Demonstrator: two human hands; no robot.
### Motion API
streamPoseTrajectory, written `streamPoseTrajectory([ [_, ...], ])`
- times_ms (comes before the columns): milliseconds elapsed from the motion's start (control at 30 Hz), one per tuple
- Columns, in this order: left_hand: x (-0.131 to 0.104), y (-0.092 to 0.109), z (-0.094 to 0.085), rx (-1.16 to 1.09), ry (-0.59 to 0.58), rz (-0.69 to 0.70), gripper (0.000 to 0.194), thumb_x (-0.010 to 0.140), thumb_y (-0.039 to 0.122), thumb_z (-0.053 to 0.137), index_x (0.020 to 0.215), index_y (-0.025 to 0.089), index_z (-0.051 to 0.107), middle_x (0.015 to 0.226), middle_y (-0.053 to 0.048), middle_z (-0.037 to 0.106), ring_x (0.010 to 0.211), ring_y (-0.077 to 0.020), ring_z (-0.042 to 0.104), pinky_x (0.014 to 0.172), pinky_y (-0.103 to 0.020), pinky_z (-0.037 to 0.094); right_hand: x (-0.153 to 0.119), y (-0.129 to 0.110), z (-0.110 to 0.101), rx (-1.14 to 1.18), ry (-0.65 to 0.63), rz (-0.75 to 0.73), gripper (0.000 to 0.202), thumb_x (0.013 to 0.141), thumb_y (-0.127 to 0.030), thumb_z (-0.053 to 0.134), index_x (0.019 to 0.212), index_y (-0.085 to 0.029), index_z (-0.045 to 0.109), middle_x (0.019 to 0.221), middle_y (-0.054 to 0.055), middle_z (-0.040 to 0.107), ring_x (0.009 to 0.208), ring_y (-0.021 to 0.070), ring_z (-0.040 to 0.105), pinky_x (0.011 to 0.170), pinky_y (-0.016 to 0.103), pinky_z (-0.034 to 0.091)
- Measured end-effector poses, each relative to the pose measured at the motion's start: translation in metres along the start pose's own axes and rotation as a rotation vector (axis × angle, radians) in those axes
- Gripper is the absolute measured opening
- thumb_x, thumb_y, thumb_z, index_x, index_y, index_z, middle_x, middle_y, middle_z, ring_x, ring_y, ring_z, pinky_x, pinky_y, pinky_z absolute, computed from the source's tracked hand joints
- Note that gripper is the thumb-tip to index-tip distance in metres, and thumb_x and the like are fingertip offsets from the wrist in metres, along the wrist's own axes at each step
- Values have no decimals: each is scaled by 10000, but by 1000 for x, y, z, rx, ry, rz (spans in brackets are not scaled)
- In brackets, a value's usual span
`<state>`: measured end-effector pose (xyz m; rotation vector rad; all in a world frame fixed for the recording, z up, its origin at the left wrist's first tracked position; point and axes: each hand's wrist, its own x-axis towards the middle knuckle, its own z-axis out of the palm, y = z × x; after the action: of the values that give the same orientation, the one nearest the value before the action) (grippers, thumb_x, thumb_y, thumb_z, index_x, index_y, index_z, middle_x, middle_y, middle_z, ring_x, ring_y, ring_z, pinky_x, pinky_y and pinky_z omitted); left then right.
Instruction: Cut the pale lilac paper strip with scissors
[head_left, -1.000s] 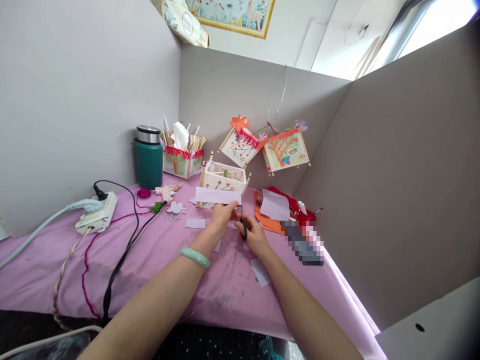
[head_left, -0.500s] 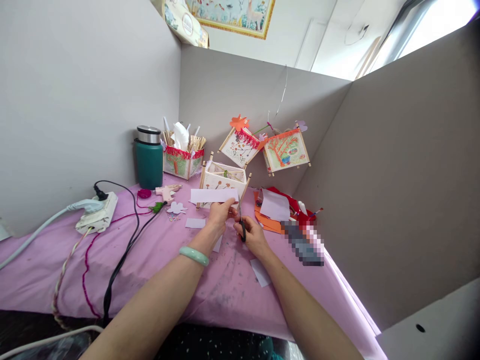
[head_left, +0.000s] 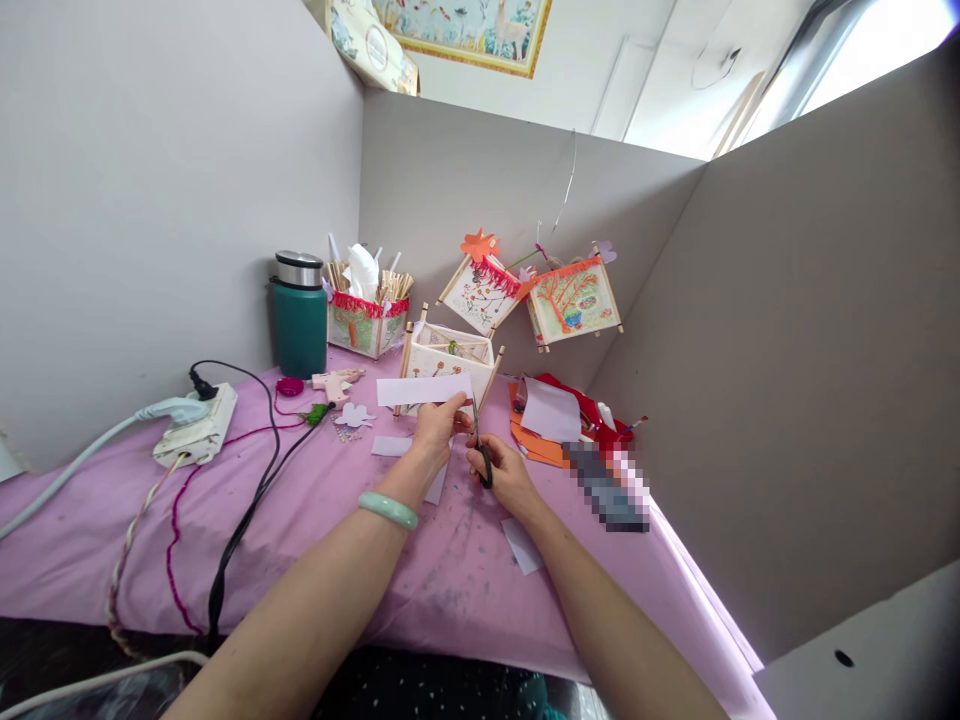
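Note:
A long pale lilac paper strip is pinched near its right end by my left hand, which has a green bangle on the wrist. My right hand is closed round the black handle of a pair of scissors. The blades point up and stand at the strip's right end. Behind the strip is a white paper box with wooden sticks at its corners. Smaller paper pieces lie beside my hands: one on the left, another near my right wrist.
At the back left stand a green bottle and a box of sticks. A glue gun and power strip with cables lie left. Orange paper is at right; two decorated lanterns hang behind.
The paper strip has shifted slightly to the left in my left hand. My right hand with the scissors has hardly moved.

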<state>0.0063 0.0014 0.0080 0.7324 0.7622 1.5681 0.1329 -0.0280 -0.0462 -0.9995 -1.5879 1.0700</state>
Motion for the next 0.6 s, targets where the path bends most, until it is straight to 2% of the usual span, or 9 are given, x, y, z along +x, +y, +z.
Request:
streamPoseTrajectory([
  [200, 2, -2, 0, 9, 8, -14, 121, 665, 192, 652, 721, 90, 617, 603, -42, 635, 403, -78, 494, 419, -211, 394, 1, 1, -1, -8, -5, 4, 314, 783, -444, 642, 950, -187, 576, 622, -31, 556, 517, 111, 498, 497, 234, 401],
  [600, 0, -2, 1, 40, 24, -14, 122, 657, 189, 661, 714, 94, 612, 653, -40, 642, 398, -78, 489, 421, -230, 389, 1, -1, -1, -52, 14, -10, 323, 764, -438, 651, 948, -183, 579, 618, -35, 549, 525, 115, 496, 504, 235, 401],
])
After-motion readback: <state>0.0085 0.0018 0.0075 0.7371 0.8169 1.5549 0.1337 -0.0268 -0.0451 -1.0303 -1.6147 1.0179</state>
